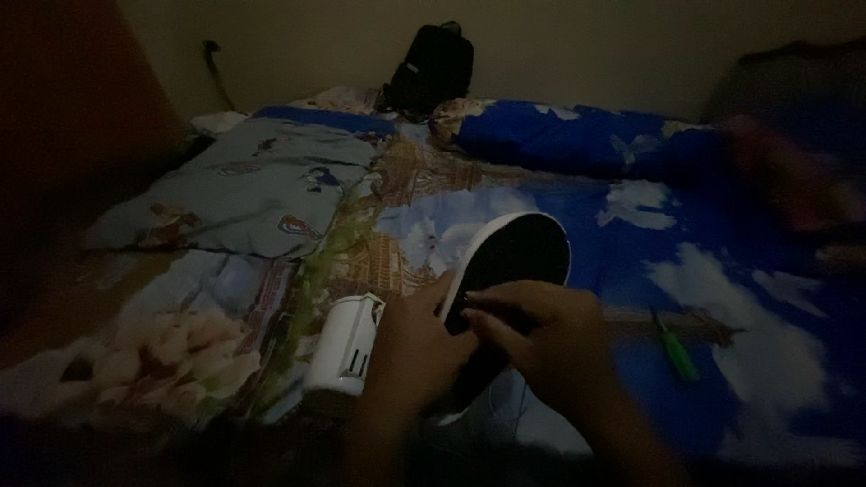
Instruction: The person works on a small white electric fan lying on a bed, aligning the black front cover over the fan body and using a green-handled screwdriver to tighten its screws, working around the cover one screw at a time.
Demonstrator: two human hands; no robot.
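Observation:
A round black disc with a white rim, like a small fan's head, stands tilted on the bed in front of me. My left hand grips its near left edge. My right hand lies across its lower face, fingers pinched at the edge beside the left hand's fingertips. A white cylindrical part lies just left of my left hand, touching or almost touching it. The lower part of the disc is hidden behind both hands.
A green-handled screwdriver lies on the blue cloud-print bedsheet to the right. A pale blue pillow is at the left, a blue bolster at the back, and a black backpack leans on the wall.

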